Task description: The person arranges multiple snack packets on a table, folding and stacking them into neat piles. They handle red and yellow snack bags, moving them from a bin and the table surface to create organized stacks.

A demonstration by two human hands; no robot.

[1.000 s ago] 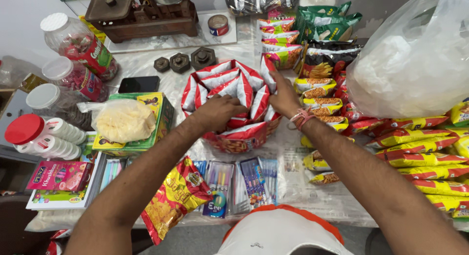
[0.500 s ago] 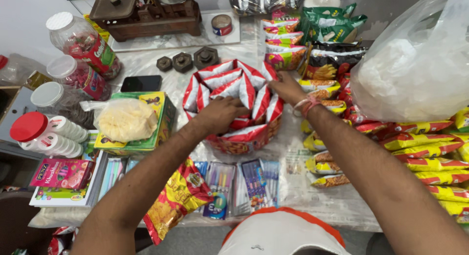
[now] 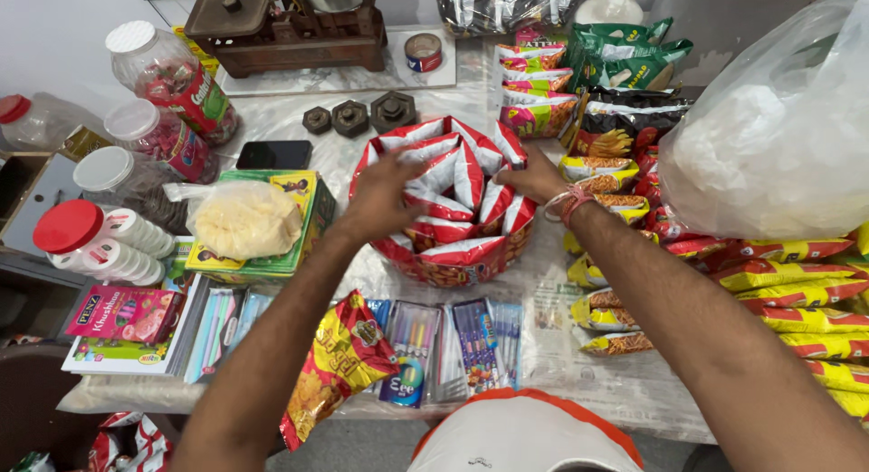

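Note:
A ring of red and white snack packets (image 3: 448, 200) stands bundled upright at the middle of the counter. My left hand (image 3: 385, 193) rests on its left side, fingers spread over the packet tops. My right hand (image 3: 536, 178), with a red thread on the wrist, presses against the right side of the bundle, fingers tucked among the packets. Both hands touch the bundle from opposite sides.
Plastic jars (image 3: 167, 78) with white and red lids stand at the left, beside a bagged pale lump (image 3: 244, 220) on green boxes and a black phone (image 3: 273, 154). Metal weights (image 3: 355, 116) and a wooden scale (image 3: 285, 28) sit behind. A large white bag (image 3: 774, 137) and yellow-red packets (image 3: 797, 291) fill the right. Pen packs (image 3: 453, 345) lie in front.
My left hand has moved from the front middle of the bundle to its left side. My right hand has slipped a little lower along the right side.

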